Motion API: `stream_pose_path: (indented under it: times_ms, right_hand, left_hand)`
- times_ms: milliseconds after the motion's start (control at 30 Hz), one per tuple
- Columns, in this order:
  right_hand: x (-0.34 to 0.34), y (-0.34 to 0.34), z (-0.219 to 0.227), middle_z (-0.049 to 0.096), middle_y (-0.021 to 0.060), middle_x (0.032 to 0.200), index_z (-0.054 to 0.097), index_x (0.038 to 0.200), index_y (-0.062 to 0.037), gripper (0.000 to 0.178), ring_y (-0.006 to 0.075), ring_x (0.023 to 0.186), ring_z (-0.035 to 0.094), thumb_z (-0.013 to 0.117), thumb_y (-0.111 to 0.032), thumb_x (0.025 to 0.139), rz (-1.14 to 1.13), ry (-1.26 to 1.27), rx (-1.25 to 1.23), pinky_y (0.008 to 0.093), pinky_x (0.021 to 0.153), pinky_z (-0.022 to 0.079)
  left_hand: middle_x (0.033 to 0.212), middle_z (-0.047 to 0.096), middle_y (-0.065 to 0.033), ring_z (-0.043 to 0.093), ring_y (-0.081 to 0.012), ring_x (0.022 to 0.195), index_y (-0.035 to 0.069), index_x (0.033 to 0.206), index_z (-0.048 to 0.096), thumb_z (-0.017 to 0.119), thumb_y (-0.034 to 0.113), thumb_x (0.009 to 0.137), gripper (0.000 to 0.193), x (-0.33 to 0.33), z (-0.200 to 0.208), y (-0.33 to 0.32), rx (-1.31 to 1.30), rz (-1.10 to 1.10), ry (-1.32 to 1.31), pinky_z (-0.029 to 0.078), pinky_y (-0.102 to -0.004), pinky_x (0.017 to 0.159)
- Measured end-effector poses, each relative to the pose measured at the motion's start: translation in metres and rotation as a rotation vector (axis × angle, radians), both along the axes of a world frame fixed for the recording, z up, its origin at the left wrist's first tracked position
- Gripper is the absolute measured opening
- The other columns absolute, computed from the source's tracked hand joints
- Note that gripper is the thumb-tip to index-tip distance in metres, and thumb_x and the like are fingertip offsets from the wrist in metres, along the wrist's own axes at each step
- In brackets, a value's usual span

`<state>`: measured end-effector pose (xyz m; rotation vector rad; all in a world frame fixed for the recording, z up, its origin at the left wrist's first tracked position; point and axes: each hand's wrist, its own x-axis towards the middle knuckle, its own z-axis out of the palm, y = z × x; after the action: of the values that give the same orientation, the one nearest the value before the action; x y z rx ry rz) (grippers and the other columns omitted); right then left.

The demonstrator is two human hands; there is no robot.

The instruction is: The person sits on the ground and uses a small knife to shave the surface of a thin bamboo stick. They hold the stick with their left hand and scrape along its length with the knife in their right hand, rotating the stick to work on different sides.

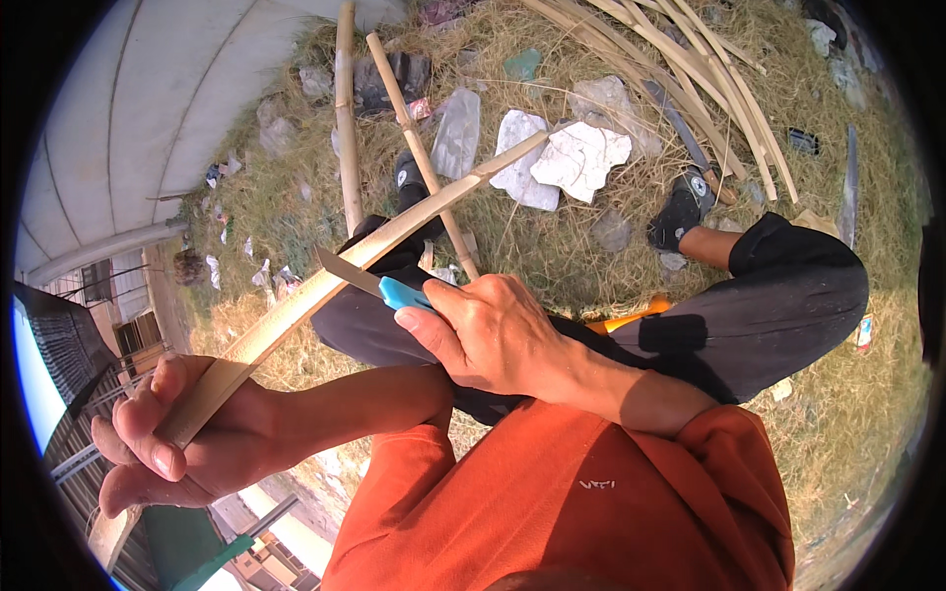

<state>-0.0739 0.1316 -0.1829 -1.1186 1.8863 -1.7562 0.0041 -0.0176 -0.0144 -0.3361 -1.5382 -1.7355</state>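
Note:
A long split bamboo strip [296, 300] runs slantwise across the view, from the lower left up to the white stones. Its lower part is in my left hand [222, 433], whose fingers are curled around it. My right hand [498, 330] grips a knife [402, 294] by its light-blue handle, thumb laid along it. The narrow blade [347, 270] lies against the strip near its middle, its tip showing past the strip's far edge. Both of my legs, in dark trousers, are bent below the strip.
Two bamboo poles [347, 128] [409, 128] lie ahead on dry grass. White stones [581, 163] sit between my feet. At the far right are several bamboo strips [734, 89], a large dark blade [680, 128] and a thin grey blade-like piece [850, 187]. An orange object [631, 315] is by my thigh.

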Motion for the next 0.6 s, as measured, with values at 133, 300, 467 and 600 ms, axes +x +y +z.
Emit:
stream_pose_path:
  times_ms: [133, 300, 467, 600]
  right_hand:
    - [-0.008, 0.019, -0.049, 0.055, 0.012, 0.049, 0.055, 0.072, -0.0048, 0.037, 0.0313, 0.043, 0.057, 0.06, -0.036, 0.091, -0.2, 0.236, 0.174, 0.0413, 0.041, 0.044]
    - [-0.03, 0.147, -0.217, 0.057, 0.0201, 0.053, 0.055, 0.062, -0.0012, 0.048, 0.0354, 0.044, 0.056, 0.051, -0.035, 0.096, -0.623, 0.432, 1.011, 0.0468, 0.042, 0.044]
    - [-0.055, 0.082, -0.026, 0.055, 0.0215, 0.057, 0.058, 0.074, -0.0004, 0.042, 0.041, 0.053, 0.056, 0.05, -0.035, 0.097, -0.252, -0.069, 0.402, 0.0459, 0.051, 0.043]
    - [-0.027, 0.055, 0.017, 0.054, 0.0192, 0.054, 0.056, 0.075, -0.0002, 0.038, 0.0392, 0.05, 0.056, 0.054, -0.032, 0.096, 0.049, -0.132, 0.013, 0.0456, 0.048, 0.042]
  left_hand:
    - [0.061, 0.058, 0.0006, 0.069, -0.0184, 0.086, 0.01, 0.067, 0.051, 0.054, 0.043, 0.093, 0.043, -0.005, -0.011, 0.005, -0.071, 0.118, -0.042, 0.059, -0.0436, 0.081]
    - [0.064, 0.061, -0.0013, 0.071, -0.0194, 0.081, 0.011, 0.07, 0.048, 0.051, 0.043, 0.095, 0.04, 0.009, 0.008, -0.028, -0.092, 0.052, -0.007, 0.059, -0.0365, 0.076]
    - [0.063, 0.058, -0.0015, 0.063, -0.0163, 0.063, 0.012, 0.075, 0.046, 0.048, 0.043, 0.096, 0.038, -0.026, -0.015, 0.009, -0.146, 0.165, -0.108, 0.054, -0.0303, 0.065]
    - [0.064, 0.059, -0.002, 0.064, -0.0169, 0.062, 0.011, 0.073, 0.049, 0.045, 0.047, 0.097, 0.044, -0.006, 0.01, 0.009, -0.223, 0.128, -0.094, 0.037, -0.0253, 0.051]
